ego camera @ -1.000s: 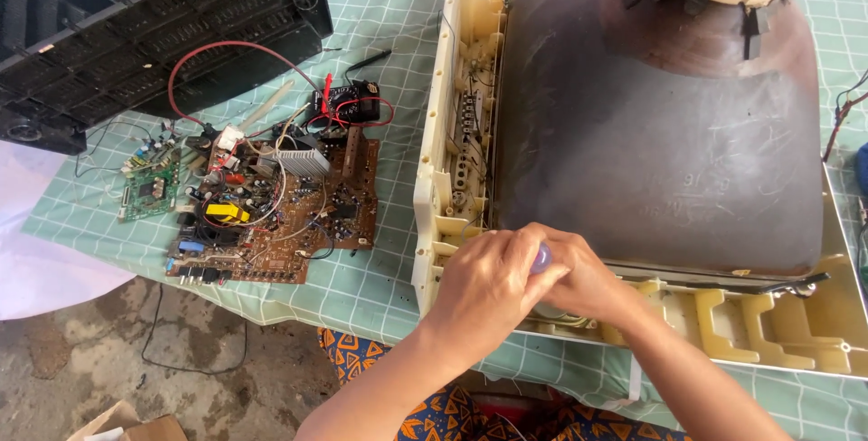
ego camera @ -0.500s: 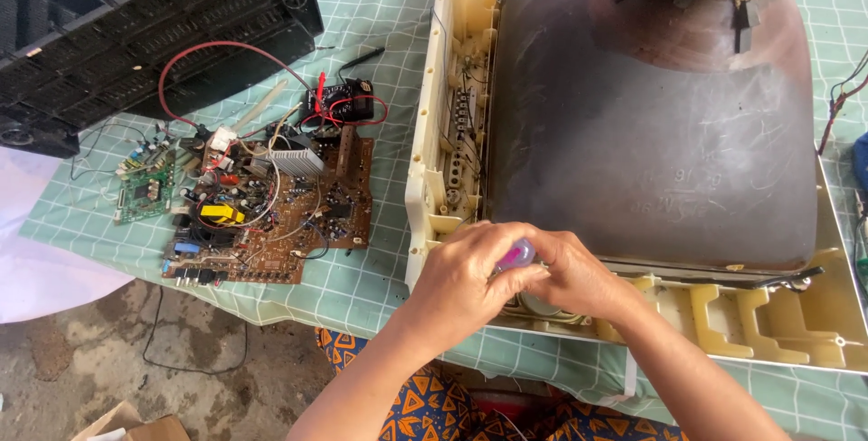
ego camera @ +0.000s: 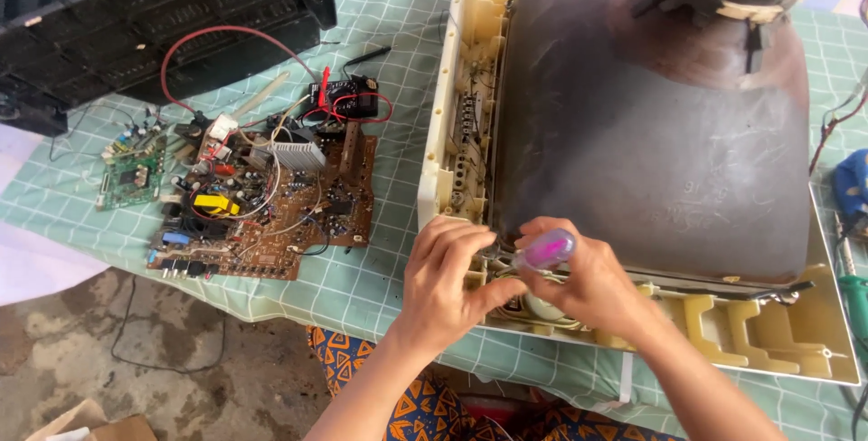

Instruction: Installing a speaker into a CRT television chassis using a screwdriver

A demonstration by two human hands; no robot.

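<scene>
**Screwdriver at the lower corner of the tube frame**

Both hands meet at the lower centre of the frame, at the bottom-left corner of the cream plastic television frame (ego camera: 452,124) that holds the big grey picture tube (ego camera: 651,133). The right hand (ego camera: 592,283) is closed around a screwdriver with a translucent purple handle (ego camera: 545,249); its tip is hidden behind the fingers. The left hand (ego camera: 443,278) curls its fingers over the frame edge right beside the handle, seemingly steadying the tool or the part beneath; whether it pinches anything cannot be told.

To do this well, the driver likely needs to stay in line with the fastener, pressed firmly so it does not slip toward the glass. The left fingers are best kept beside the shaft, not under it.

On the green checked cloth (ego camera: 389,251), left of centre, lies a brown circuit board (ego camera: 271,206) with red wires, a small green board (ego camera: 131,174) further left. A black rear casing (ego camera: 136,25) fills the upper left.
</scene>
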